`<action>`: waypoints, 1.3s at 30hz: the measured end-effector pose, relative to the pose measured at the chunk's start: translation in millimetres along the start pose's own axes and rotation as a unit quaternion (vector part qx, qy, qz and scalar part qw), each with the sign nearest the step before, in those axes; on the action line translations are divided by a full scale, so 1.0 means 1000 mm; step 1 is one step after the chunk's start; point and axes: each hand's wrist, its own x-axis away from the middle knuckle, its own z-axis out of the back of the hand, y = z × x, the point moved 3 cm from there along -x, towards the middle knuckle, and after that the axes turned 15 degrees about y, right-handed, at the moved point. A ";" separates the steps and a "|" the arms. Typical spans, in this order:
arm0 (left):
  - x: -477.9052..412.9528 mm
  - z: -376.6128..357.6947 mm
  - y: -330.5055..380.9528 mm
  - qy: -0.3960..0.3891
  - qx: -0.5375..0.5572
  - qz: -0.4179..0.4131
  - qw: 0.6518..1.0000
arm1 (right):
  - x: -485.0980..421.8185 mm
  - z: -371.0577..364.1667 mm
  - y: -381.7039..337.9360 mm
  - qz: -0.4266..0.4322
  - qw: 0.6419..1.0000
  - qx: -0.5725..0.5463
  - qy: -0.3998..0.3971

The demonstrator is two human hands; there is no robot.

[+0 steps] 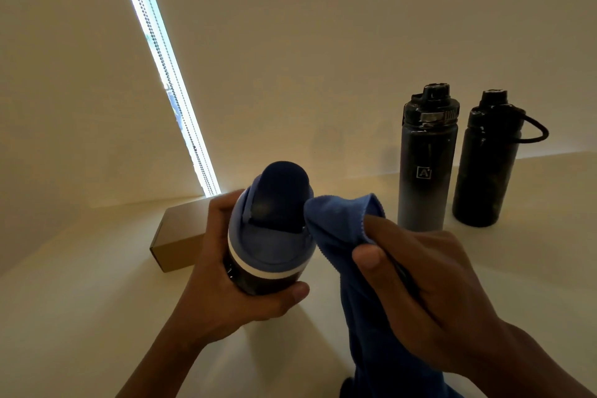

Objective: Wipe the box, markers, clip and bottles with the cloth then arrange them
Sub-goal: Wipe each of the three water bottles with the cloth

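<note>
A person's two hands work over a pale tabletop (533, 236), seen from above and behind. The left hand (223, 271) wraps its fingers and thumb around the neck of a dark bottle with a blue lid (271, 236), holding it tilted so the lid faces the viewer. A white band runs just under the lid, and a dark blue flip cap stands up from its top.

The right hand (429, 291) pinches a blue cloth (342, 223) between thumb and fingers. The cloth's bunched upper end touches the right edge of the bottle's lid, and the rest of it hangs down below the right hand toward the bottom of the view.

Behind the left hand, partly hidden by it, a brown cardboard box (176, 236) lies flat on the tabletop. Beyond the right hand, two more bottles stand upright side by side near a cream wall. The nearer one, a tall black bottle with a letter logo (426, 168), fades to grey at its base. Just to its right stands a black bottle with a loop strap (484, 161). Far beyond the left hand, a bright strip of window light (168, 74) with a bead chain slants down the wall.
</note>
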 end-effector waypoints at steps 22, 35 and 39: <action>0.005 -0.005 0.001 -0.021 -0.084 -0.002 0.996 | -0.001 -0.002 0.002 -0.058 0.998 0.027 0.024; -0.004 -0.008 -0.001 -0.002 0.006 0.010 1.000 | -0.004 0.010 0.016 -0.463 0.858 -0.212 0.072; 0.000 -0.010 0.000 0.023 0.036 0.056 0.998 | -0.004 0.011 0.016 -0.462 0.857 -0.220 0.067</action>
